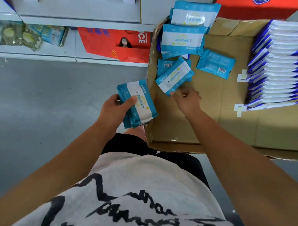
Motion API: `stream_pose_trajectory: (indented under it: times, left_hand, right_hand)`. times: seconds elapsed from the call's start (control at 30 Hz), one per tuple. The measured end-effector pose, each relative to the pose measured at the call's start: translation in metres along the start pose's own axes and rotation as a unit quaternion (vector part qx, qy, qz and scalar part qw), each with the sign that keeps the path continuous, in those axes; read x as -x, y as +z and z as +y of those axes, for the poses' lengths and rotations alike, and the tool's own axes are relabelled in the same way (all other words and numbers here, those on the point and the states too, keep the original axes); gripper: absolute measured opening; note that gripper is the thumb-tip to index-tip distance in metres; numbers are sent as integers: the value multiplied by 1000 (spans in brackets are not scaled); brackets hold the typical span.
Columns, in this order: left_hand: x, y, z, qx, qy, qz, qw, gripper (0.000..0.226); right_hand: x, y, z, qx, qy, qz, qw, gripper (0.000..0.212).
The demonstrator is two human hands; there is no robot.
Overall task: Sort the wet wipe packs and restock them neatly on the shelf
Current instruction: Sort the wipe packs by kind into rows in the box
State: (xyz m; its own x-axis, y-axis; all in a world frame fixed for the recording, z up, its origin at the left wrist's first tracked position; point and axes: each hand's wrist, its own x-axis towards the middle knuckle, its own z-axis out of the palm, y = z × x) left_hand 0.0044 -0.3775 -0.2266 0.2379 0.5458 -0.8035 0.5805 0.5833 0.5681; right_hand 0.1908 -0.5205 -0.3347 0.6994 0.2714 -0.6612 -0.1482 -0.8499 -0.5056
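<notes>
Stack of teal wet wipe packs point(138, 103) sits gripped in the left hand point(114, 109); right hand point(186, 101) pinches a loose pack point(174, 78) on the cardboard box point(205, 115). Lay it squarely atop, labels matching.

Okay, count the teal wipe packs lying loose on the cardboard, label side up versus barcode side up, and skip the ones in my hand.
Label-up teal wipe packs: 3
Barcode-up teal wipe packs: 2
Total: 5 in plain sight. Edges poking out underneath may be more.
</notes>
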Motion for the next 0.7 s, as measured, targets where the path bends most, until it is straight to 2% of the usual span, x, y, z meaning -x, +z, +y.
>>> stream_pose_trajectory:
  times: [0.07,0.17,0.3,0.43,0.53,0.63,0.7]
  left_hand:
    - [1,0,-1,-5,-6,5,1000,26]
    - [3,0,-5,-16,-10,14,1000,29]
    - [5,0,-4,-39,-7,15,999,37]
    - [4,2,-2,-37,-6,7,999,33]
    - [5,6,-4,-35,-3,3,999,31]
    - [6,13,-6,-51,19,16,998,33]
    - [7,17,-7,-39,17,23,999,34]
  right_hand:
    - [-2,8,-4,-71,37,-4,997,59]
    - [-16,21,-17,-148,106,-4,983,35]
    - [-21,26,-26,-184,162,2,969,32]
    - [-7,18,-10,-251,102,2,963,20]
    - [18,3,11,-223,73,19,972,26]
    - [56,-25,28,-194,21,79,978,18]
    - [78,-45,35,-193,-13,85,977,13]
